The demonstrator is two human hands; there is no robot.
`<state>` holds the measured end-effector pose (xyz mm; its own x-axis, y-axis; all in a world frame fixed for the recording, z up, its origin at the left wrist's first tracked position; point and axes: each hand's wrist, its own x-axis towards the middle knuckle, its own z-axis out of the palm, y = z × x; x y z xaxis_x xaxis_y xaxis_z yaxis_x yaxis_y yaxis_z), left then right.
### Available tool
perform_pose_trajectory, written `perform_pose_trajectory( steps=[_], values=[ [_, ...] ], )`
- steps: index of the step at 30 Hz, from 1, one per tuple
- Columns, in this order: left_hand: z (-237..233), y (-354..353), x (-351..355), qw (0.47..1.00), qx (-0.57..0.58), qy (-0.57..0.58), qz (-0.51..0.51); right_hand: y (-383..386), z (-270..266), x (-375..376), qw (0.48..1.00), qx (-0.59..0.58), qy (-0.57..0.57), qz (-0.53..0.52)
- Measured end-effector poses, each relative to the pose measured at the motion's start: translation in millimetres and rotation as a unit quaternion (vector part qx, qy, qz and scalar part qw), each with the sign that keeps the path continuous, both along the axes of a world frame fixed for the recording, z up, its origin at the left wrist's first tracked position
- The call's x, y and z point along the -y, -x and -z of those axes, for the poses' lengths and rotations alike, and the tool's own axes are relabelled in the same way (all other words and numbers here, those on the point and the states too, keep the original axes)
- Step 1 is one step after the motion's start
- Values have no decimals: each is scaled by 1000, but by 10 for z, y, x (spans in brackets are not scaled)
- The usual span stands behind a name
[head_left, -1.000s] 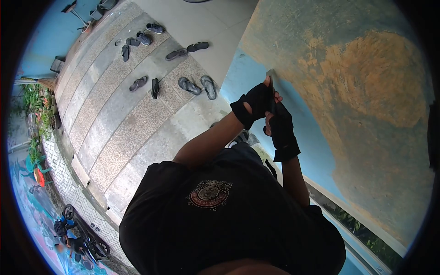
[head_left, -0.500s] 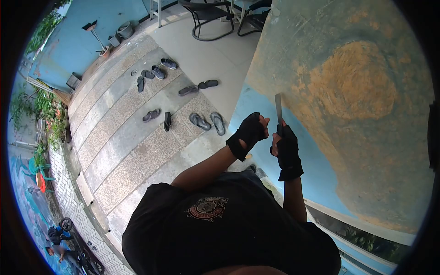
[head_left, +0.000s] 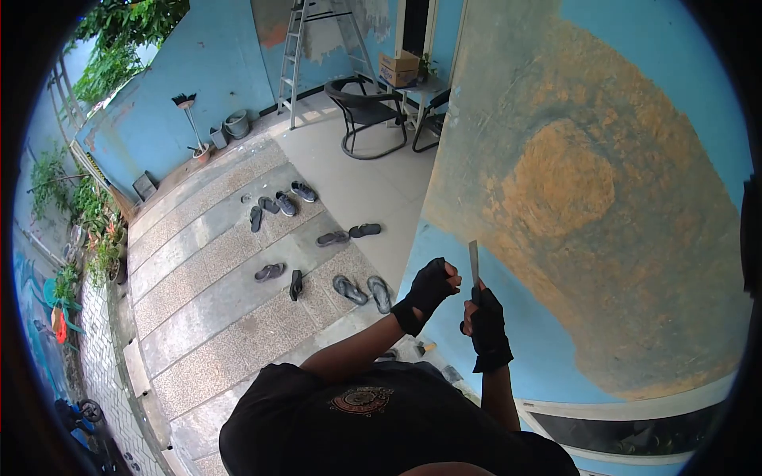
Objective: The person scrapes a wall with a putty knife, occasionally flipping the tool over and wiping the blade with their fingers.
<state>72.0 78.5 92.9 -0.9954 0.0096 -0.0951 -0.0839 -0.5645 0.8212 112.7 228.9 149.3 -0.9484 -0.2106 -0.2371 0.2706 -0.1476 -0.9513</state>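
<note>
My right hand (head_left: 486,324), in a black fingerless glove, is wrapped round the dark handle of a scraper (head_left: 474,262), its narrow metal blade pointing up. Just left of it my left hand (head_left: 431,289), gloved the same way, is closed with fingers curled. Nothing sticks out of that fist, and a small gap separates it from the scraper. Both hands are in front of a light-blue wall (head_left: 444,262), where a large bare patch (head_left: 563,178) shows grey and ochre below the paint. The blade does not appear to press on the wall.
Several sandals and shoes (head_left: 349,289) lie on the striped paving. Further off are a black chair (head_left: 365,115), a stepladder (head_left: 292,67), cardboard boxes (head_left: 398,70) on a table, and a broom (head_left: 190,123) beside buckets (head_left: 236,124). A ledge (head_left: 627,408) runs below the patch.
My view has tilted up, so the floor and hands sit lower and the stepladder and boxes show more fully. Both hands keep nearly the same pose, the scraper still in the right.
</note>
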Motion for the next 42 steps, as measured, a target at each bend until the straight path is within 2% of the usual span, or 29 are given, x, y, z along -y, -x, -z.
perform_pose_trajectory(
  steps=[2, 6, 8, 10, 11, 15, 16, 18, 22, 24, 26, 27, 29, 30, 31, 34, 36, 38, 40, 41, 42],
  values=[
    [-10, -63, -86, 999, -18, -30, -2, -75, 60, -133, 1000, -6, 12, -2],
    [-167, -284, -219, 999, -16, 25, 21, -267, 17, -317, 999, -8, 28, 16],
    [-145, -411, -312, 999, -25, -6, 26, -387, -3, -411, 999, -15, 43, 16],
    [-154, -561, -350, 998, 2, 11, 57, -522, -16, -485, 999, 0, 38, 29],
    [-141, -636, -395, 997, -4, 69, 46, -595, -9, -541, 999, -5, 45, 22],
    [-128, -1026, -497, 995, 37, -5, 93, -884, 148, -728, 998, 19, 59, 33],
    [-89, -1094, -536, 994, 44, -2, 97, -951, 207, -766, 998, 22, 50, 34],
    [-53, -1173, -637, 993, 38, 86, 65, -1105, 273, -798, 998, 26, 41, 39],
    [40, -1246, -778, 998, -3, 14, 65, -1334, 281, -699, 998, -25, -29, 49],
    [-4, -1281, -786, 994, -9, 54, 99, -1405, 256, -699, 996, -51, -54, 46],
    [-25, -1278, -821, 988, 18, 94, 122, -1397, 207, -696, 995, -68, -22, 73],
    [-48, -1247, -823, 980, 44, 137, 139, -1376, 207, -725, 988, -109, -88, 69],
    [-18, -1215, -802, 983, 54, 44, 168, -1345, 155, -738, 985, -120, -110, 62],
    [-33, -1198, -760, 980, 60, -17, 189, -1332, 135, -713, 982, -126, -133, 49],
    [-45, -1177, -710, 979, 58, -16, 194, -1305, 133, -664, 983, -118, -130, 61],
    [-76, -1079, -477, 976, 42, 23, 214, -1189, 127, -440, 987, -81, -116, 72],
    [-94, -950, -250, 969, 15, 10, 245, -1091, 156, -224, 984, -90, -121, 93],
    [9, -772, -25, 968, 10, 60, 241, -960, 207, 28, 980, -103, -126, 117],
    [93, -637, 198, 972, -29, 36, 230, -843, 312, 300, 977, -108, -113, 144],
    [394, -500, 314, 963, -113, 67, 235, -775, 380, 451, 972, -124, -127, 156],
    [331, -469, 394, 962, -110, 65, 240, -734, 346, 630, 970, -129, -119, 169]
  ],
)
